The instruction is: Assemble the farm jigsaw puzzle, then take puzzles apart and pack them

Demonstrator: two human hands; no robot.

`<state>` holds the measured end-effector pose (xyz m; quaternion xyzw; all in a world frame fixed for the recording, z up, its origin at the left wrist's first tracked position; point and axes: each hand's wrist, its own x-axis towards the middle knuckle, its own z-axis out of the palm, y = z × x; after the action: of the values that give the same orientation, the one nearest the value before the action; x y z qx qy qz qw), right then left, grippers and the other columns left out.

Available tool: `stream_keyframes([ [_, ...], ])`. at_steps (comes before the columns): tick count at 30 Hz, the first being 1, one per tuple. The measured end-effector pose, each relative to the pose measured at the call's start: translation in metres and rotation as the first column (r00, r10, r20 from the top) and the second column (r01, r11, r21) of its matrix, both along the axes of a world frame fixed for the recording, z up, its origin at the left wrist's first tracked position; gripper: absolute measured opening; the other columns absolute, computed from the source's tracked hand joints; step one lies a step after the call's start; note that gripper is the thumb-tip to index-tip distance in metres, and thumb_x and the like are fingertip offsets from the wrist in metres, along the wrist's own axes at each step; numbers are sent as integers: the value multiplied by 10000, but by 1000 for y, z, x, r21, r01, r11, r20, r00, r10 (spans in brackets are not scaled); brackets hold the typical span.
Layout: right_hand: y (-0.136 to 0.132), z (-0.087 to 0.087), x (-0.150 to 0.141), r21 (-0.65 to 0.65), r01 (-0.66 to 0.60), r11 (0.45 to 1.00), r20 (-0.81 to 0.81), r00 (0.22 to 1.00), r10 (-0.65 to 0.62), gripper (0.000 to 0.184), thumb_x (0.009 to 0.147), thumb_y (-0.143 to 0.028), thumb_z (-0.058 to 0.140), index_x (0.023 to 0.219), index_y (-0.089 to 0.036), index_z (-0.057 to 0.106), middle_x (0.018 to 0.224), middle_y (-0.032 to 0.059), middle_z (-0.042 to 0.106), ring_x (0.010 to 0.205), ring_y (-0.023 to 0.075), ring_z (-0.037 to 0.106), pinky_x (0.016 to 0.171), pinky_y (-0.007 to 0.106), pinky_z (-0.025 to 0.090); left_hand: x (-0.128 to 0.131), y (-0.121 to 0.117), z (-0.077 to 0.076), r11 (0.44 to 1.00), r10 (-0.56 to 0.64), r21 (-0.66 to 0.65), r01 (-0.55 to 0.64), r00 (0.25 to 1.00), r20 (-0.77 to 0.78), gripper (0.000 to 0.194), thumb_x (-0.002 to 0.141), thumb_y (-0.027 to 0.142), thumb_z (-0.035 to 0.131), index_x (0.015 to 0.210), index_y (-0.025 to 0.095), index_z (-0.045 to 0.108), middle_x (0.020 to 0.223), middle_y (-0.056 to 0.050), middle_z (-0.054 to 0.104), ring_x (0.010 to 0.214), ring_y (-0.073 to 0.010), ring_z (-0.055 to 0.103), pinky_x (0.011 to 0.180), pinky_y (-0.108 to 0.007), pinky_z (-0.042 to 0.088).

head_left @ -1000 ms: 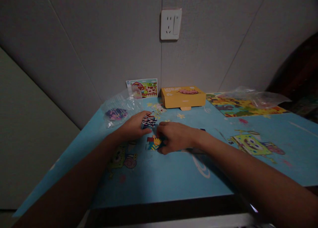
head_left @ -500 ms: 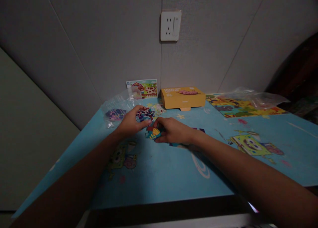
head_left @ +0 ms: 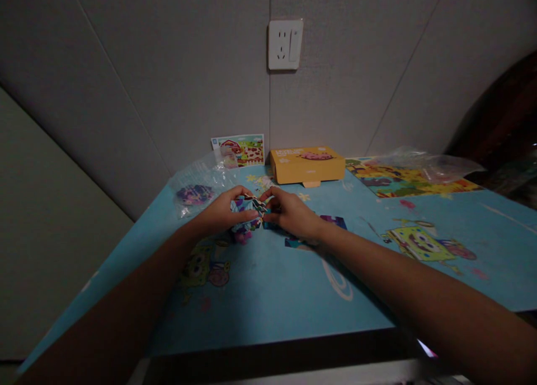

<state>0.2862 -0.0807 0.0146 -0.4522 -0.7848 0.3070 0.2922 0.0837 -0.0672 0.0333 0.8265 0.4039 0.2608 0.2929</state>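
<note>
Just above the table, my left hand [head_left: 226, 209] is closed around a stack of colourful jigsaw puzzle pieces [head_left: 245, 214], thumb on top. Blue, purple and pink show on the nearest pieces. My right hand [head_left: 291, 212] meets the stack from the right, thumb and fingers pinched on puzzle pieces at its edge; how many it grips is hidden. Below and behind the right wrist lie dark blue and purple puzzle pieces [head_left: 334, 221] on the tabletop, partly covered by the forearm.
A clear plastic bag [head_left: 193, 186] with purple pieces lies at the left. A farm picture card [head_left: 247, 151] leans on the wall beside a yellow box [head_left: 308, 169]. At the right, another plastic bag [head_left: 432, 164] rests on an orange-yellow puzzle [head_left: 390, 186]. The blue tablecloth [head_left: 285, 301] has cartoon prints.
The right hand has moved up against the left hand's stack. The teal and yellow piece it held is no longer visible. The stack has turned, showing light blue and pink.
</note>
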Motion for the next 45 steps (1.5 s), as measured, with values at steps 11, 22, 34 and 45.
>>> stream_keyframes([
  [11, 6, 7, 12, 99, 32, 995, 213, 976, -53, 400, 706, -118, 621, 1104, -155, 600, 799, 35, 661, 663, 138, 561, 590, 239, 366, -1, -1, -5, 999, -31, 12, 33, 990, -136, 609, 633, 522, 729, 1127, 219, 542, 1098, -46, 634, 1017, -261, 598, 880, -373, 464],
  [22, 6, 5, 8, -100, 146, 984, 201, 972, -124, 274, 753, -144, 603, 1022, -130, 655, 720, 43, 676, 582, 128, 565, 571, 242, 389, 2, -2, -8, 998, -38, -54, 35, 998, -51, 620, 632, 482, 743, 1150, 203, 548, 1107, -56, 638, 1023, -259, 604, 889, -382, 488],
  [34, -6, 20, 4, 140, 61, 988, 89, 993, -74, 266, 839, -214, 598, 1094, -140, 627, 742, 30, 665, 636, 127, 567, 605, 242, 381, -2, 7, -9, 917, 277, 263, -300, 953, 120, 618, 659, 458, 731, 1153, 170, 497, 1141, -87, 615, 1061, -263, 587, 934, -396, 462],
  [45, -10, 6, 1, 115, -178, 977, 482, 870, 101, 512, 649, -577, 740, 908, -140, 679, 869, 95, 637, 745, 195, 570, 631, 277, 378, 0, 8, -13, 991, 45, 130, -19, 978, -203, 586, 730, 452, 653, 1210, 156, 494, 1216, -105, 594, 1113, -265, 564, 959, -376, 433],
])
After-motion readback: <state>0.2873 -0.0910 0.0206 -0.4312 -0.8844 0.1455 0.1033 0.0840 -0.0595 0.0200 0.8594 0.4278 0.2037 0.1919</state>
